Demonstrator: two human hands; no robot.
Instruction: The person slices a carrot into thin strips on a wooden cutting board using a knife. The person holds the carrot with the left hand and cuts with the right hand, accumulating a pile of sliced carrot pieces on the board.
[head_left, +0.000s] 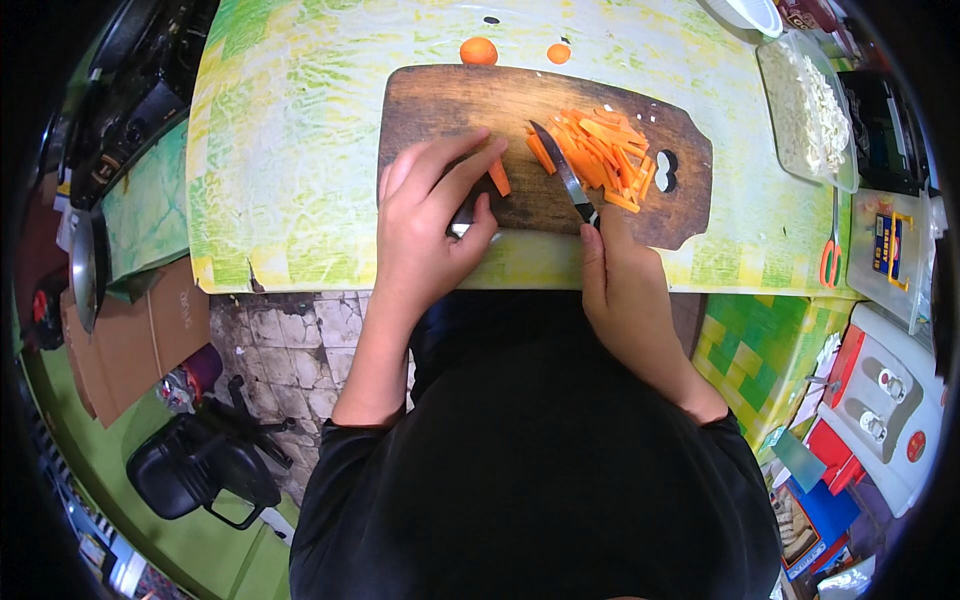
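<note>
My right hand (626, 266) grips the black handle of a kitchen knife (564, 172). Its blade points away from me, along the near side of a pile of cut carrot sticks (604, 150). My left hand (431, 210) arches over the left half of the wooden cutting board (442, 97). Its fingertips touch the far end of a carrot piece (499, 178), with the thumb by the near end. Under that palm a dark, shiny object (461, 227) shows only in part; its kind is unclear.
Two round carrot pieces (478, 52) lie beyond the board on the patterned tablecloth (292, 150). To the right are a plastic tub (814, 112) of white chopped food, orange-handled scissors (831, 262) and a lidded clear box (889, 240). A black chair (202, 465) stands at lower left.
</note>
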